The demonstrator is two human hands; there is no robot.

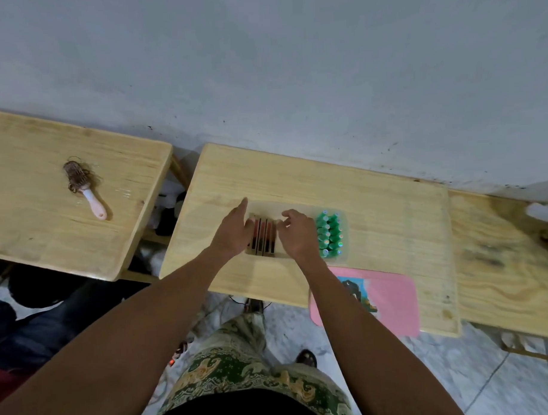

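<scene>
A clear plastic tray [297, 206] sits on the middle wooden table [375, 203]. Several dark tubes with reddish sides [264, 237] lie side by side in its left part. Several green-capped small bottles [329, 233] fill its right part. My left hand [234, 232] rests at the left side of the tubes, its index finger stretched out straight and its thumb against them. My right hand [298, 233] hovers over the tubes' right side with curled fingers; whether it grips one is hidden.
A pink mat with a picture [391, 299] lies at the table's front right corner. A hairbrush full of hair [82, 186] lies on the left table [34, 231]. Another wooden table [510, 261] adjoins on the right. A wall stands close behind.
</scene>
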